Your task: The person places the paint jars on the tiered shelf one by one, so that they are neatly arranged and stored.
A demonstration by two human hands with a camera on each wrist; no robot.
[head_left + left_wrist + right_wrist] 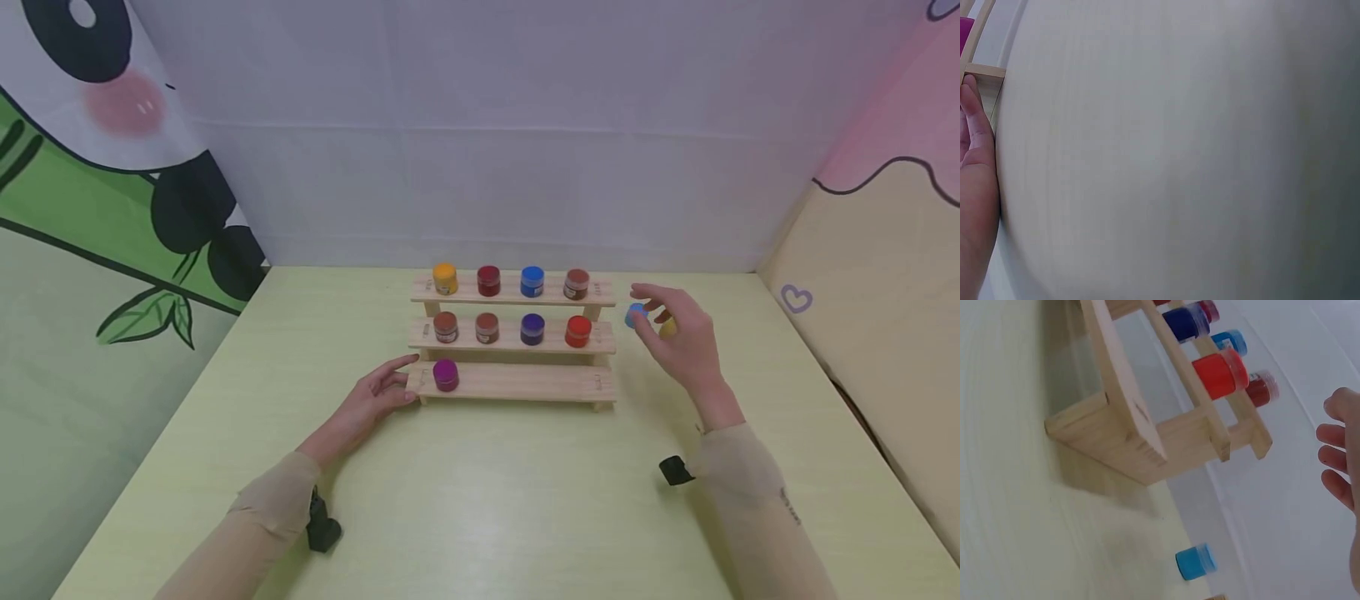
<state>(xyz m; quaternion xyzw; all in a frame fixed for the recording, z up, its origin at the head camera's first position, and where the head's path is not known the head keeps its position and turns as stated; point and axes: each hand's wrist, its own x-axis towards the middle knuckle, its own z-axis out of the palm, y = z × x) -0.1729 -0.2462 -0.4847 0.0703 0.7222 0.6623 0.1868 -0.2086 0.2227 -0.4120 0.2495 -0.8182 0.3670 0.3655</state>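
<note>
A three-step wooden rack (517, 382) stands on the table with small paint jars on it. My left hand (378, 392) holds the left end of its lowest step, index finger at the back corner and thumb at the front. Near that end sits a purple jar (446, 376). My right hand (681, 337) hovers right of the rack, fingers bent and apart, holding nothing visible. Close by its fingertips in the head view are a light blue jar (634, 315) and a partly hidden yellow jar (668, 328). The right wrist view has the light blue jar (1192, 562) apart from the hand.
The top step bears yellow-orange (445, 279), dark red (488, 281), blue (532, 282) and brown (576, 284) jars. Two brownish jars, a dark blue jar (532, 329) and a red jar (578, 331) stand on the middle step. A pale wall (487, 192) rises behind the table.
</note>
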